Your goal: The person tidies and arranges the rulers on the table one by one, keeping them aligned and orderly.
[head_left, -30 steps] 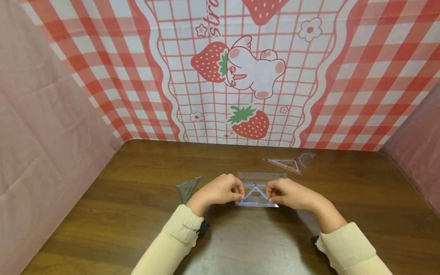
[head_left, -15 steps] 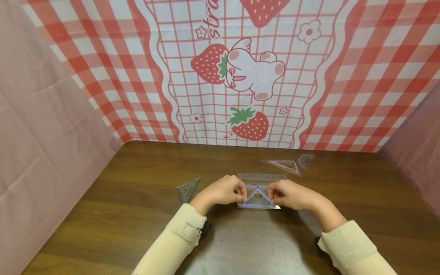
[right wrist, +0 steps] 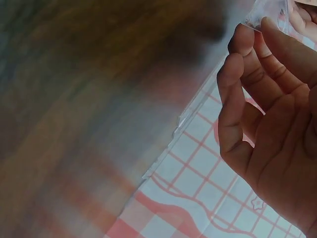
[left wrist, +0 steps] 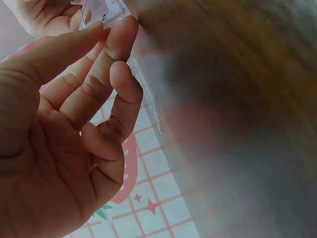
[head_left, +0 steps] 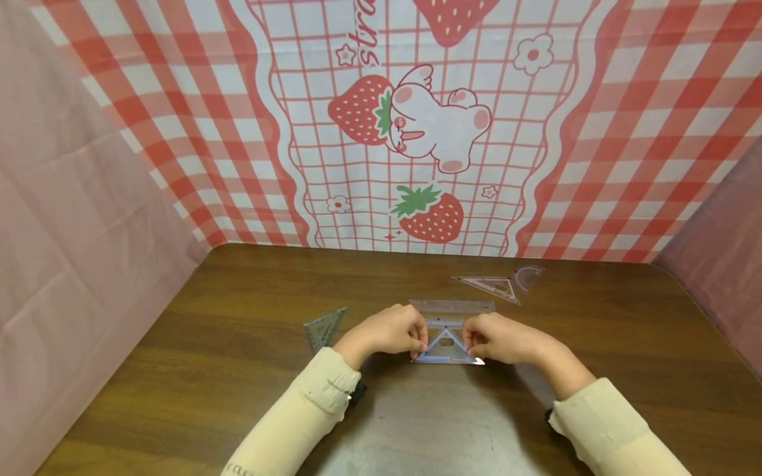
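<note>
Between both hands is a clear triangular set square (head_left: 446,359) with bluish edges, its point facing away from the person. My left hand (head_left: 393,330) pinches its left corner; my right hand (head_left: 503,336) pinches the right corner. In the left wrist view, thumb and index fingertip meet on the clear plastic of the set square (left wrist: 106,12), with the other fingers curled loosely below. The right wrist view has a matching pinch on the opposite corner of the set square (right wrist: 271,12). Just beyond the hands, a clear straight ruler (head_left: 451,306) lies crosswise on the table.
A greyish set square (head_left: 323,329) lies left of the left forearm. Farther back on the right are a clear long set square (head_left: 491,285) and a small clear protractor (head_left: 528,277) beside it. Behind the brown wooden table (head_left: 238,317) hangs a strawberry-print checked cloth (head_left: 381,165).
Both hands and the set square between them have shifted very slightly right and toward the person. The grip looks the same, and the other pieces stay where they were.
</note>
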### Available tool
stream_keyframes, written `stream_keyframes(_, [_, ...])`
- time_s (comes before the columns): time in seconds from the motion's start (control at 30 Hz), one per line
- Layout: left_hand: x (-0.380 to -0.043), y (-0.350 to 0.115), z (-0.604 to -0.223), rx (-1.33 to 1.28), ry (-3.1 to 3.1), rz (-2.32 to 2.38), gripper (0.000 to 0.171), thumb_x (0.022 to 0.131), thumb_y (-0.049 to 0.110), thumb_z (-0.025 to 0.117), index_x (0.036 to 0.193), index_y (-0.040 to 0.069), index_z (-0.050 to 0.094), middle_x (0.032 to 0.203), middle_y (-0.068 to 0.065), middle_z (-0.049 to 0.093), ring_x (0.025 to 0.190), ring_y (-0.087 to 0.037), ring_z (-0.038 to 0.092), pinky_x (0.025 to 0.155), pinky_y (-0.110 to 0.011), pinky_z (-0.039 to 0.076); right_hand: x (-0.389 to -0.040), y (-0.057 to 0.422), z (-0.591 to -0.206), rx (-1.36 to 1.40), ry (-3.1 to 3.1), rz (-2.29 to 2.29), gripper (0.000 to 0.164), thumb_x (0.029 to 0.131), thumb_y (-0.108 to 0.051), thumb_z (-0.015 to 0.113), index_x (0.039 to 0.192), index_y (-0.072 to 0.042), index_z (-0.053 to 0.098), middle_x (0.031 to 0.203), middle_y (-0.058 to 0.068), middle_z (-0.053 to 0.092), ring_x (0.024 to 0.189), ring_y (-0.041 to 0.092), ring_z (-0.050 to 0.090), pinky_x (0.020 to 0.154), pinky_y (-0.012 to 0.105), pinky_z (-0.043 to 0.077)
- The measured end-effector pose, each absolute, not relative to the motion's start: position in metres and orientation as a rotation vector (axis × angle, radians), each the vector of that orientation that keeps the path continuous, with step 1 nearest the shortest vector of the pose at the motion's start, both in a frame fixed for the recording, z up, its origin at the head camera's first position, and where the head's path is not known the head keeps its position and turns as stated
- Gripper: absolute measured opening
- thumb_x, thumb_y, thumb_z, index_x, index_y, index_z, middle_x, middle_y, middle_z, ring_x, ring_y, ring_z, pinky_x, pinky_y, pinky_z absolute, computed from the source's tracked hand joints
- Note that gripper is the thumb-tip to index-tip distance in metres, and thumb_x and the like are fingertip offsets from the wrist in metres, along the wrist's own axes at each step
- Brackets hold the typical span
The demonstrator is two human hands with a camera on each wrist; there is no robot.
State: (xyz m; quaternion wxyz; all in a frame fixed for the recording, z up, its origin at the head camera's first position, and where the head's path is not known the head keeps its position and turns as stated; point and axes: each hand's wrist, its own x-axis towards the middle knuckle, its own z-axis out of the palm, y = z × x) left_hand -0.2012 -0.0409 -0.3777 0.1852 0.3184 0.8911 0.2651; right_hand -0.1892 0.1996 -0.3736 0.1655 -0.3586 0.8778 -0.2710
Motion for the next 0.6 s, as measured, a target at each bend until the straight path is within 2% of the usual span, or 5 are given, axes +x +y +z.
stream_keyframes(0.2, [-0.2021, -0.0388, -0.3766, 0.906, 2.529, 0.678, 0.017, 0.091, 0.014, 0.071, 0.074, 0.016, 0.072, 0.062, 0.004, 0.070, 0.051, -0.001, 0.053, 0.053, -0.017, 0.040, -0.1899, 0.1968, -0.3766, -1.041, 2.517, -0.730, 0.017, 0.083, -0.004, 0.072, 0.075, -0.010, 0.059, 0.065, -0.009, 0.052, 0.060, -0.002, 0.044, 0.056, 0.020, 0.039])
stream_keyframes(0.6, [-0.2059, -0.0377, -0.3771, 0.887, 2.543, 0.616, 0.016, 0.092, 0.016, 0.071, 0.075, 0.016, 0.071, 0.063, 0.005, 0.069, 0.053, -0.003, 0.055, 0.057, -0.018, 0.043, -0.1912, 0.1962, -0.3757, -0.974, 2.529, -0.697, 0.018, 0.085, -0.004, 0.071, 0.076, -0.011, 0.058, 0.064, -0.009, 0.050, 0.059, 0.000, 0.044, 0.056, 0.020, 0.039])
